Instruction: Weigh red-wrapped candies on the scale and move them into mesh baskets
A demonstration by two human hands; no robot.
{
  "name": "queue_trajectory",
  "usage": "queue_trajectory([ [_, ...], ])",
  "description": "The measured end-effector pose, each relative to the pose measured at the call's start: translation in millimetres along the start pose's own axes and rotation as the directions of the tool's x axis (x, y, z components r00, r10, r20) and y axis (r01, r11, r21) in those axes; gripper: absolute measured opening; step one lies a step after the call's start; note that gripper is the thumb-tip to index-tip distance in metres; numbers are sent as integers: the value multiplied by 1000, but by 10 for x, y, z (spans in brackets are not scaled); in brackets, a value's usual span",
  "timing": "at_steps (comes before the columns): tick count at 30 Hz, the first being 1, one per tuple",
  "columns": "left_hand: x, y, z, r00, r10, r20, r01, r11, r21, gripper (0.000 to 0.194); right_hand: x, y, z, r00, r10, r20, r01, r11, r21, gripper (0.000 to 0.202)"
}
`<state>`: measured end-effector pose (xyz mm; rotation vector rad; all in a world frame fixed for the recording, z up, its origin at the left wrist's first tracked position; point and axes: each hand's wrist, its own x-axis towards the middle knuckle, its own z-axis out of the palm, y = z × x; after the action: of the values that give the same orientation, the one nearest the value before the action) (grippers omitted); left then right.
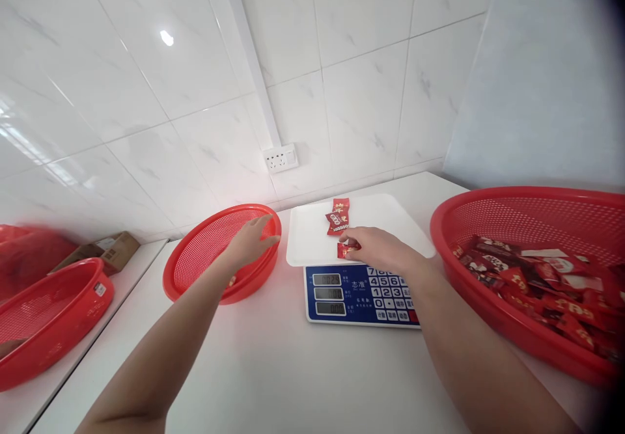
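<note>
My right hand [378, 246] is at the near edge of the white tray of a digital scale [303, 242], its fingertips closed on a small red wrapped candy [343, 250]. Two other red wrapped candies [338, 220] lie overlapping on the tray, just beyond those fingers. My left hand [248, 242] is held over a round red plastic basket [176, 278] left of the scale, fingers spread and holding nothing. Something small and pale lies low in that basket, partly hidden by my left forearm. The scale's blue keypad panel [359, 294] faces me, with its lower right covered by my right arm.
A large red basket [517, 193] on the right holds many red and dark wrapped candies [532, 278]. At far left are another red basket [58, 330], a cardboard box [121, 252] and part of another person's hand [10, 348]. A wall socket [280, 158] is behind the white table [273, 369].
</note>
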<state>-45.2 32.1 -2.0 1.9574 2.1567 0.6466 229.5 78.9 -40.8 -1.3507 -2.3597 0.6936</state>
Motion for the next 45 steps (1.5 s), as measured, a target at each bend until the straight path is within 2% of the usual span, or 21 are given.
queue_trajectory([
  [2, 102, 264, 201, 995, 60, 77, -51, 993, -110, 52, 11, 1, 1, 999, -32, -20, 32, 999, 17, 31],
  [4, 239, 514, 428, 990, 92, 110, -75, 985, -154, 49, 39, 24, -11, 996, -26, -90, 30, 999, 45, 30],
  [7, 453, 801, 760, 983, 118, 139, -90, 977, -192, 46, 117, 108, -23, 956, 96, -278, -77, 994, 79, 33],
  [10, 614, 969, 993, 982, 107, 155, -71, 973, -220, 45, 201, 229, -6, 928, 172, -331, -160, 985, 64, 39],
  [13, 687, 1051, 1089, 980, 106, 167, -57, 960, -275, 45, 249, 316, 27, 948, 144, -284, -137, 990, 46, 34],
  [18, 644, 1106, 1088, 971, 122, 204, -23, 902, -432, 53, 267, 319, 57, 958, 116, -261, -101, 992, 71, 39],
  [24, 528, 1144, 1131, 963, 118, 241, 66, 765, -641, 29, 255, 220, 64, 967, 65, -248, -3, 970, 243, 46],
  [27, 463, 1109, 1090, 969, 92, 230, 98, 710, -698, 25, 239, 174, 56, 972, 40, -233, 55, 919, 390, 50],
  [29, 405, 1045, 985, 979, 63, 191, 95, 692, -715, 24, 214, 149, 35, 976, 34, -215, 82, 858, 507, 55],
  [31, 336, 937, 806, 992, 19, 123, 75, 694, -716, 26, 167, 124, -4, 974, 48, -223, 89, 821, 564, 58],
  [34, 221, 678, 431, 997, -75, -20, 42, 735, -677, 32, 73, 85, -83, 951, 81, -298, 81, 865, 495, 52],
  [35, 183, 566, 298, 991, -106, -78, 32, 769, -638, 33, 45, 74, -108, 941, 86, -329, 81, 883, 462, 50],
  [37, 101, 316, 58, 961, -128, -246, 17, 912, -409, 37, 10, 54, -147, 924, 79, -375, 93, 902, 421, 46],
  [39, 13, 65, -106, 934, -119, -335, 69, 985, -158, 43, 2, 31, -163, 911, 72, -406, 107, 910, 401, 44],
  [42, -120, -174, -165, 929, -86, -361, 113, 992, 55, 52, -36, -40, -155, 877, 48, -478, 139, 927, 348, 41],
  [44, -199, -158, -104, 924, -35, -380, 54, 998, 39, 56, -138, -108, -158, 849, 9, -528, 171, 941, 291, 42],
  [45, -236, -91, -62, 919, -22, -393, 15, 1000, -21, 57, -215, -143, -170, 839, -18, -545, 187, 948, 257, 42],
])
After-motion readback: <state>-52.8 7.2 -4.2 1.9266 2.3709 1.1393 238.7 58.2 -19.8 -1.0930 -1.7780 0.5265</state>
